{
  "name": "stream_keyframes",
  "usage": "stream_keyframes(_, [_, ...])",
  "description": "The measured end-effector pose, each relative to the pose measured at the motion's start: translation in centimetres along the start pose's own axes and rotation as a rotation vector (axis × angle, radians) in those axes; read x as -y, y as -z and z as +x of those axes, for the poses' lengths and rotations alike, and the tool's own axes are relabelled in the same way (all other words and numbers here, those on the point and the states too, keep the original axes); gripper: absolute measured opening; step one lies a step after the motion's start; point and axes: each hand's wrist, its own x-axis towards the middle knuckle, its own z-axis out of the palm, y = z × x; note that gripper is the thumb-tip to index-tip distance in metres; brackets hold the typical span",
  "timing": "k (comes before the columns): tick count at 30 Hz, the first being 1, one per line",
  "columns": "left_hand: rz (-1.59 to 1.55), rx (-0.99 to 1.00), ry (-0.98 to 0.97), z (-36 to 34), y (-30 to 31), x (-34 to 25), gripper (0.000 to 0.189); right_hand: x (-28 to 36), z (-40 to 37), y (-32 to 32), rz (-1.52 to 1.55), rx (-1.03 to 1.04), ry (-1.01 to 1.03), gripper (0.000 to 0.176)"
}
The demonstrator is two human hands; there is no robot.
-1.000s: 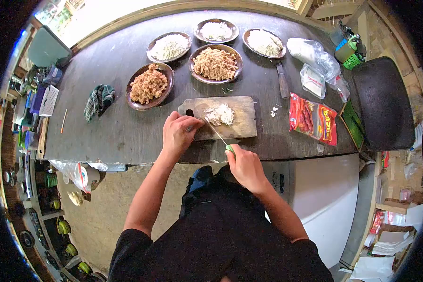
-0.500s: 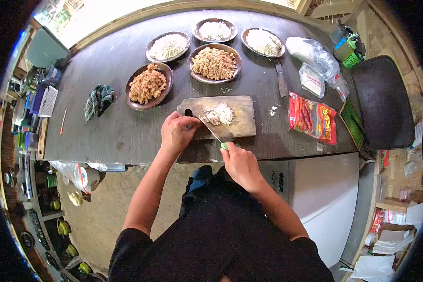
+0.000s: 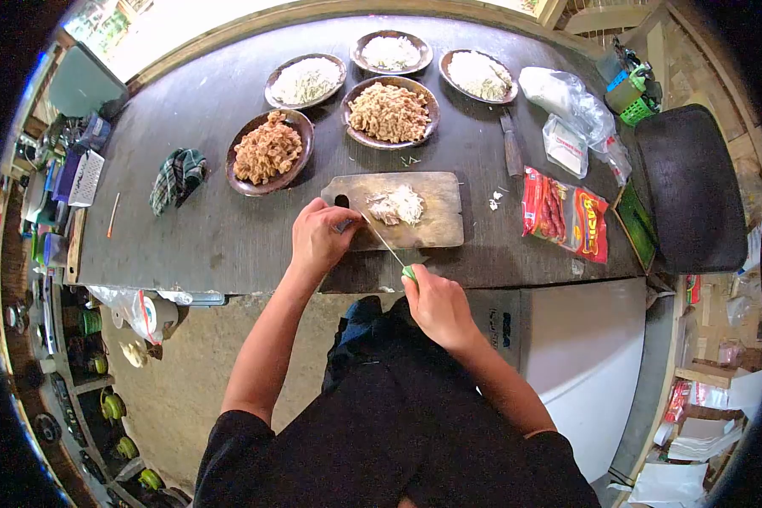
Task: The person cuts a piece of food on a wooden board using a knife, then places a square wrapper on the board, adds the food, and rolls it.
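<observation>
A thin-bladed knife with a green handle is gripped tight in the right hand, tip laid against a small heap of pale, finely shredded stuff mid-way on the worn wooden cutting board. The board's near-left corner is covered by the left hand, fingers curled. Whether anything's pinched under there can't be told, tbh.

You can read nothing in full here. The red packet, lying to the right of your cutting board, carries big yellow letters that seem to start with a B, but the word is too blurred. The white sachet beyond it bears a red label, and the white cabinet below the counter has a small dark mark; both are illegible.
</observation>
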Motion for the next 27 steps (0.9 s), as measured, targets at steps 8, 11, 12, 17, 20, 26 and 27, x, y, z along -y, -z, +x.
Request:
stream_keyframes(8, [0.046, 0.037, -0.047, 0.1, 0.6, -0.7, 0.010, -0.1, 1.1, -0.2, -0.049, -0.031, 0.007, 0.023])
stream_keyframes(11, [0.031, 0.010, -0.058, 0.0, 0.1, -0.5, 0.010, -0.4, 0.7, 0.1, 0.006, -0.018, -0.006, 0.024])
stream_keyframes(12, [0.030, 0.010, -0.059, -0.1, -0.1, -0.5, 0.010, -0.6, 0.5, 0.2, 0.035, -0.024, -0.008, 0.024])
stream_keyframes(17, [-0.045, -0.034, -0.058, -0.3, -1.2, -0.5, 0.013, -1.6, -0.2, 0.6, 0.077, -0.087, -0.023, 0.024])
stream_keyframes(20, [-0.003, 0.007, 0.211, -0.1, -0.9, -1.7, 0.013, -1.5, -0.7, 0.8, 0.120, -0.126, -0.008, 0.023])
stream_keyframes(26, [-0.072, -0.006, 0.164, 0.2, -0.7, -1.4, 0.017, -1.2, -1.6, 0.6, 0.136, -0.110, -0.009, 0.024])
stream_keyframes(27, [-0.073, -0.004, 0.163, 0.3, -0.8, -1.3, 0.017, -1.0, -1.7, 0.7, 0.150, -0.087, -0.021, 0.026])
